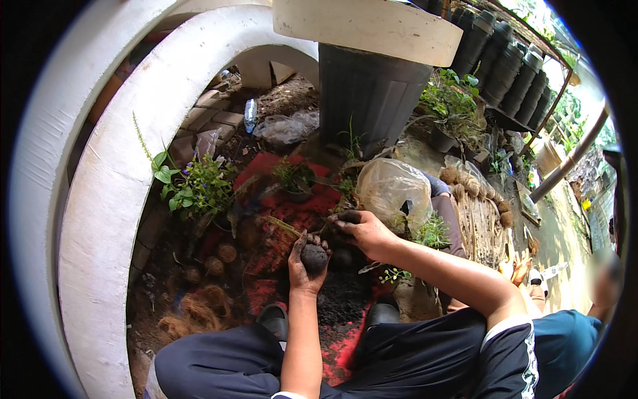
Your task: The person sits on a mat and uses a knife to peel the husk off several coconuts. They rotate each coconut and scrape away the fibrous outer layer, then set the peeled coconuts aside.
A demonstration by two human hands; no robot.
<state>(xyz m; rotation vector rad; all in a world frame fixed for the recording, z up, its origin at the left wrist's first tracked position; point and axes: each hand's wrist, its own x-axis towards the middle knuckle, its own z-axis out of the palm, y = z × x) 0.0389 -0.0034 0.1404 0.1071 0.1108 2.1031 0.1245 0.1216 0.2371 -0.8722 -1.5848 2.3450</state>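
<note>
My left hand [308, 267], smeared with dark soil, holds a round ball of black soil [315, 258] in its palm. A yellowish strip, perhaps a leaf or stem [281, 224], stretches up and left from its fingertips. To the right, my right hand [360, 228] has soiled fingers pinched together; whether something thin is between them cannot be told. Loose black soil [344, 299] lies on a red sheet [259, 294] below my hands. Brown fibre [199, 311] and several fibre-wrapped balls [214, 266] lie to the left.
A flowering plant [202, 184] grows at left, beside a white curved structure [99, 164]. A clear plastic bag [394, 189] stands at right, near wrapped balls with hanging fibres [476, 219]. A black container [371, 95] stands ahead. Another person [563, 344] sits at right.
</note>
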